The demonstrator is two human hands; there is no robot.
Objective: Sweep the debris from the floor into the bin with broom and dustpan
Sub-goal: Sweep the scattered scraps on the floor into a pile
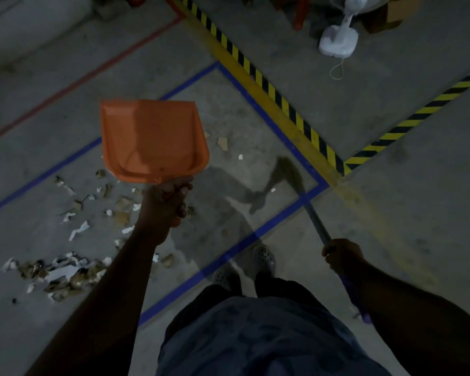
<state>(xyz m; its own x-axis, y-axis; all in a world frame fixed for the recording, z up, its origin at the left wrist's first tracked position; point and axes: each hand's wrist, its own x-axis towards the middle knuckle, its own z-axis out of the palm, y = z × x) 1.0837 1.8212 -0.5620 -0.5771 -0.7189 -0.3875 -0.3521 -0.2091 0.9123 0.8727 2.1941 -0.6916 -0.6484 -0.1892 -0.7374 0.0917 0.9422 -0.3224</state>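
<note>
Over concrete floor, left hand grips dustpan mouth-forward; right hand grips forward-slanting broom.

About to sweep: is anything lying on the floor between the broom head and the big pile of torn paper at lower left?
Nothing solid shows. Between the brown broom head and the torn paper and cardboard pile lie only bare grey concrete floor, loose scraps and shadow. The orange plastic dustpan is held above the floor in the left hand.

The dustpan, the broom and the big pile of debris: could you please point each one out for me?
dustpan (152, 139): head view, middle of the orange pan.
broom (289, 169): head view, on the bristles.
pile of debris (63, 275): head view, centre of the heap.
</note>
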